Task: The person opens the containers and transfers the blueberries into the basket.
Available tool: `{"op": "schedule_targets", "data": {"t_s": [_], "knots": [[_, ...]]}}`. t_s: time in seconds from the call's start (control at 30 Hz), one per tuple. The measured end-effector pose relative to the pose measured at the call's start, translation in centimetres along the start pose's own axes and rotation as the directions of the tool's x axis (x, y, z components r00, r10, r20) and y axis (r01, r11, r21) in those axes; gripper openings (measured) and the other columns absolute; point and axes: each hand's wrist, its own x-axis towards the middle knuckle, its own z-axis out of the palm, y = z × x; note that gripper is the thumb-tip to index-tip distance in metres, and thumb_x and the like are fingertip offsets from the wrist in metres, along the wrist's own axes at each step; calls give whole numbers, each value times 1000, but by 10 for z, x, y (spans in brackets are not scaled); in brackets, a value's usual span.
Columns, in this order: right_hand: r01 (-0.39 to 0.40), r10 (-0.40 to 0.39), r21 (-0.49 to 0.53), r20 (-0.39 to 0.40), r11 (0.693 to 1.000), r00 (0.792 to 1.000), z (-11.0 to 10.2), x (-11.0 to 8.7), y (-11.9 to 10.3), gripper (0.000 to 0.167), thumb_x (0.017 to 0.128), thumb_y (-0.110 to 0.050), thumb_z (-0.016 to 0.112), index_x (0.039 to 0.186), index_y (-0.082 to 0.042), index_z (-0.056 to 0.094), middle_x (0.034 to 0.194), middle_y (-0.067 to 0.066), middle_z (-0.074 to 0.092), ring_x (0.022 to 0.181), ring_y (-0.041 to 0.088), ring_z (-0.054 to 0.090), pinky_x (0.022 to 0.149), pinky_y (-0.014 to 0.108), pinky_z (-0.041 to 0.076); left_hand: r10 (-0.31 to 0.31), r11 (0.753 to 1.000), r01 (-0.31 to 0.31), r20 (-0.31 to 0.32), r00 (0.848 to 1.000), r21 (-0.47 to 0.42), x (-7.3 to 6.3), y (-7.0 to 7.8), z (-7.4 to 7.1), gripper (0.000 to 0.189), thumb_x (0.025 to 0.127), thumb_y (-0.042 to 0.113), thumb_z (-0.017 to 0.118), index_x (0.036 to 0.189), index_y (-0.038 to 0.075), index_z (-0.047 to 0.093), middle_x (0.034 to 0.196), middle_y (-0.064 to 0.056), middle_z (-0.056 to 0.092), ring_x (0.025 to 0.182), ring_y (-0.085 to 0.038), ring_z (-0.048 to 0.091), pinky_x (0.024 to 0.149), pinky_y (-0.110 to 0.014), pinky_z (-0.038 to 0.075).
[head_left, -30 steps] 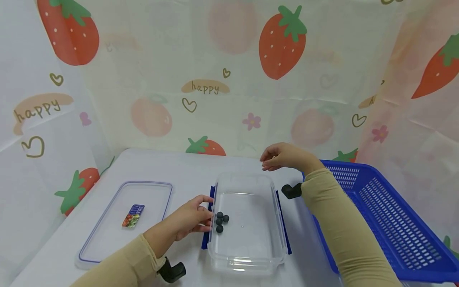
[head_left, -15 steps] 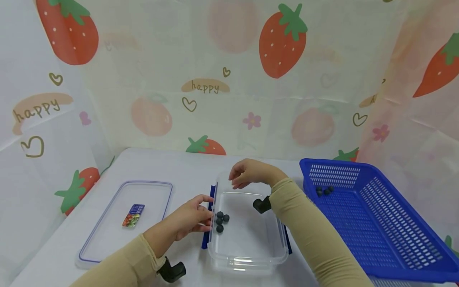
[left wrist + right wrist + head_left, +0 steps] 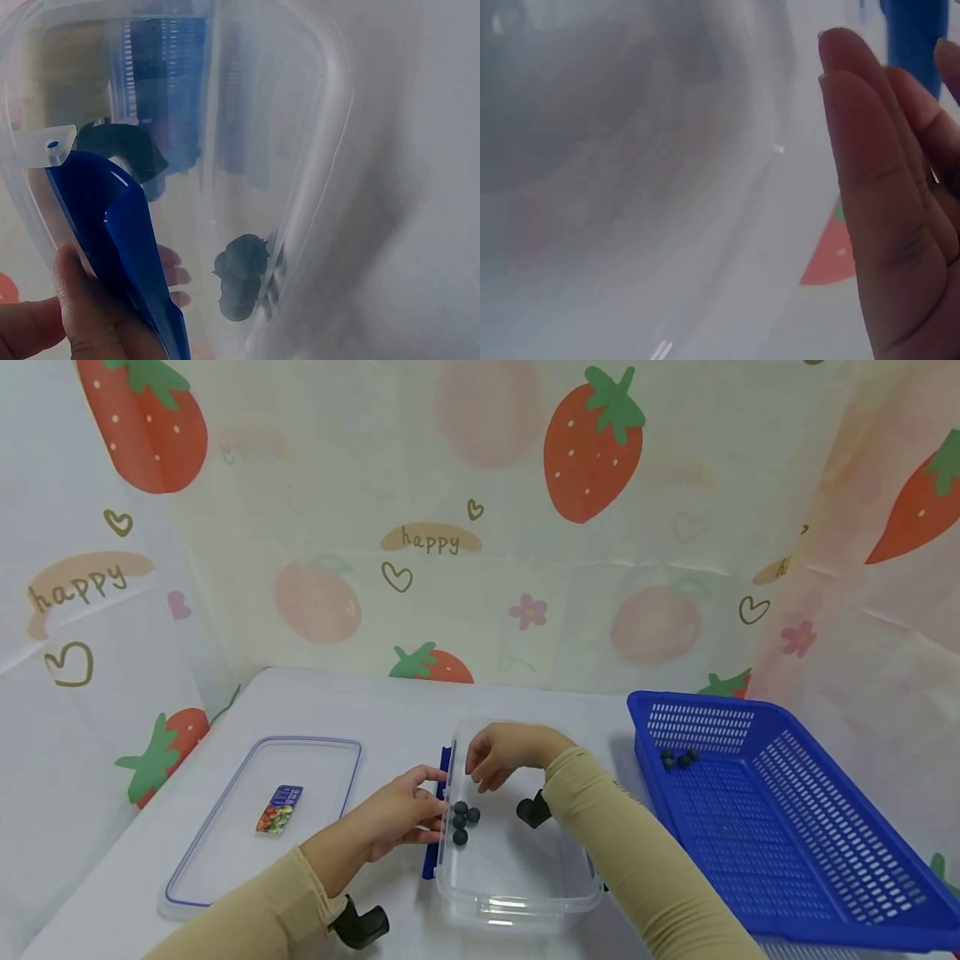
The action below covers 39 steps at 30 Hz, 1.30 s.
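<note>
Berries [image 3: 460, 821] lay in a clear box [image 3: 517, 906] short of the table's [image 3: 405, 706] back edge, an unclenched right hand [image 3: 512, 755] hovering just beyond, seemingly carrying nothing; the left hand [image 3: 397, 814] rested loosely alongside. A light pinch seemed wisest.

Box [image 3: 517, 906] open on top, near-left part reachable from above; right hand [image 3: 510, 752] over far half. Left hand [image 3: 401, 814], latch [image 3: 431, 853] block left wall; balls [image 3: 460, 821] just inside. Right sleeve [image 3: 637, 852] crosses gap to basket [image 3: 780, 843].
</note>
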Motion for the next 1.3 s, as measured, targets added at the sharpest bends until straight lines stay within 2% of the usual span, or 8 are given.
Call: {"op": "schedule_targets", "data": {"t_s": [0.37, 0.5, 0.73, 0.83, 1.03, 1.3], "knots": [[-84, 85, -13, 123, 996, 989, 12, 5, 11, 9, 83, -5, 64, 91, -4, 66, 89, 10, 66, 76, 23, 65, 71, 33, 55, 3, 1000, -3, 3, 1000, -5, -1, 1, 1, 45, 90, 10, 55, 132, 14, 38, 88, -14, 56, 74, -21, 59, 68, -30, 55], [-85, 86, -14, 142, 996, 986, 15, 7, 13, 8, 83, -4, 63, 90, -4, 66, 89, 10, 67, 77, 23, 66, 71, 34, 55, 5, 1000, -5, 0, 1000, -2, -2, 1, 1, 44, 91, 9, 54, 132, 14, 38, 87, -14, 56, 74, -21, 59, 68, -30, 55], [-117, 108, 46, 164, 992, 980, 17, 8, 14, 10, 83, -2, 62, 92, -1, 64, 92, 13, 67, 82, 26, 67, 73, 35, 55, 1, 1000, -1, -6, 1000, 4, -1, 1, 1, 44, 91, 9, 53, 132, 13, 38, 87, -14, 56, 74, -21, 59, 68, -30, 55], [-116, 108, 44, 146, 992, 983, 17, 9, 15, 10, 84, -2, 62, 94, -1, 64, 93, 13, 66, 81, 25, 67, 72, 33, 55, 0, 1000, 0, -5, 1000, 3, -2, 1, 1, 44, 91, 9, 54, 132, 13, 38, 87, -15, 56, 73, -21, 59, 68, -30, 55], [-91, 89, 26, 57, 996, 994, 13, 10, 17, 10, 85, -5, 60, 94, -4, 64, 92, 10, 64, 79, 22, 66, 71, 31, 55, 4, 1000, -4, -5, 1000, -5, -1, 1, 1, 43, 91, 8, 53, 132, 13, 38, 87, -14, 56, 73, -20, 59, 68, -30, 55], [-89, 89, 26, -24, 996, 996, 10, 10, 17, 10, 86, -6, 60, 94, -5, 66, 92, 7, 65, 80, 20, 63, 73, 29, 55, 5, 1000, -5, -10, 1000, -9, -1, 2, 2, 43, 91, 8, 53, 131, 13, 39, 86, -14, 56, 72, -20, 59, 68, -30, 55]]}}
